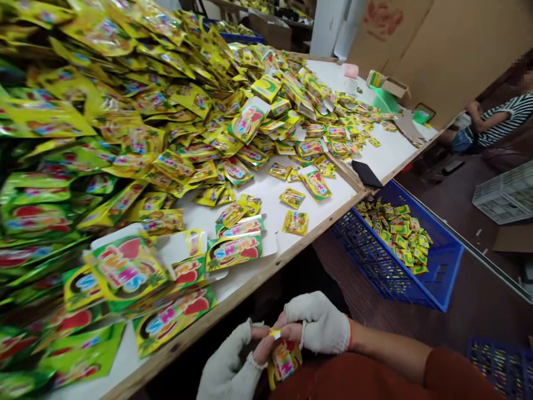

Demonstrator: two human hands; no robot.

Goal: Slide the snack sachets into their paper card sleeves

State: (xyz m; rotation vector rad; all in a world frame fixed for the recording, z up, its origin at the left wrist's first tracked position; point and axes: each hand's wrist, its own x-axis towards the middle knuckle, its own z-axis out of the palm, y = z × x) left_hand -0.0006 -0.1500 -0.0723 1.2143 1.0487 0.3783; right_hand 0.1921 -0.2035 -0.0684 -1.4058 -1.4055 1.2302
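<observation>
In front of my body, below the table edge, both hands hold one small yellow candy box [285, 361]. My left hand [233, 364], in a white fingerless glove, closes its thumb and fingers on the box's upper left. My right hand [318, 326], gloved the same way, pinches its top from the right. A white flap shows between the fingertips; the lower part of the box rests near my brown shirt. Nearest on the table lie open flat boxes [127, 266] with fruit prints, and another box [235, 250] with its white flap out.
A large heap of yellow and green sachets [125, 105] covers the table's left side. Loose packets [292, 198] lie near the wooden edge [266, 276]. A blue crate [443, 266] of filled boxes stands at the right. A person in a striped top [502, 119] sits beyond.
</observation>
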